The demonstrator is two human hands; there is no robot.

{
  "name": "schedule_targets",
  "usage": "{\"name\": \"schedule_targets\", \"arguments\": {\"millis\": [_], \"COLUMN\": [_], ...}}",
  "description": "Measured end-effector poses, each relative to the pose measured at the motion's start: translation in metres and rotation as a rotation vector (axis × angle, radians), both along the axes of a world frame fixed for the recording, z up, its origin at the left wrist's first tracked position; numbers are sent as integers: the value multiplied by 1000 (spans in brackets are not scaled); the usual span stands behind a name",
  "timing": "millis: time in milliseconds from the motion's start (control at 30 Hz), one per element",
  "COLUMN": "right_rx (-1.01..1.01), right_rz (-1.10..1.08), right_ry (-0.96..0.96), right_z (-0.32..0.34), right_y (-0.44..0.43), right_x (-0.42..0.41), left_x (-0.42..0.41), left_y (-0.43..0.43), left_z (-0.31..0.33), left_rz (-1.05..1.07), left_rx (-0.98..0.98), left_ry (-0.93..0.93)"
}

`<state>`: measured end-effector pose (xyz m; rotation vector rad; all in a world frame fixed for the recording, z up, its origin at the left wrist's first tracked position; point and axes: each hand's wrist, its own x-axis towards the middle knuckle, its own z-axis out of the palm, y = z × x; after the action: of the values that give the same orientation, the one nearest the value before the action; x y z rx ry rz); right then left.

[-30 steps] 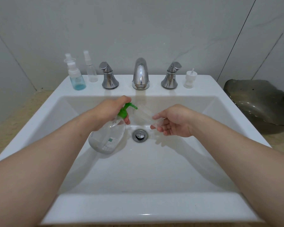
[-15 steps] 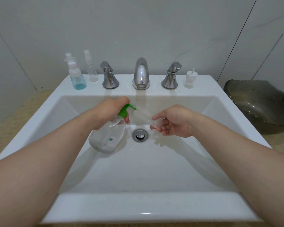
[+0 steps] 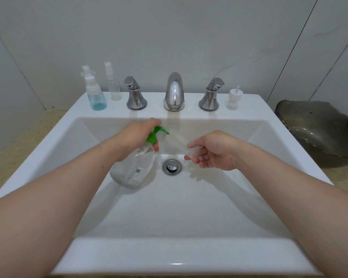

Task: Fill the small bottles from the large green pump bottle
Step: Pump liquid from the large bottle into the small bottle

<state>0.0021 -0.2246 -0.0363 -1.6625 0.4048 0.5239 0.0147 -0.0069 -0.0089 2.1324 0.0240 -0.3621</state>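
My left hand (image 3: 136, 137) grips the neck of the large clear pump bottle (image 3: 132, 169) and rests on its green pump head (image 3: 156, 134), holding it tilted over the sink basin (image 3: 169, 207). The green nozzle points right into the mouth of a small clear bottle (image 3: 179, 142). My right hand (image 3: 213, 151) pinches that small bottle by its lower end, slanted toward the nozzle. A small bottle with blue liquid (image 3: 95, 95) and a small clear spray bottle (image 3: 113, 83) stand on the sink's back left ledge. A loose white pump cap (image 3: 233, 99) stands on the back right ledge.
The chrome faucet (image 3: 174, 93) and its two handles (image 3: 135, 95) (image 3: 211, 95) line the back ledge. The drain (image 3: 171, 167) lies just below the hands. A grey wavy dish (image 3: 319, 127) sits on the counter to the right.
Both hands hold nearly the same pose; the pump bottle and the small bottle have barely shifted.
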Motion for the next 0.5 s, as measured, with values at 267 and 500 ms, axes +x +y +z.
{"name": "schedule_targets", "arguments": {"millis": [267, 500], "right_rx": [2, 2], "right_rz": [-21, -17], "right_ry": [4, 5], "right_z": [0, -1], "right_y": [-2, -2], "right_x": [3, 4], "left_x": [-1, 2], "left_y": [1, 0], "left_z": [1, -2], "left_rz": [9, 15], "left_rx": [-24, -8], "left_ry": [21, 13]}}
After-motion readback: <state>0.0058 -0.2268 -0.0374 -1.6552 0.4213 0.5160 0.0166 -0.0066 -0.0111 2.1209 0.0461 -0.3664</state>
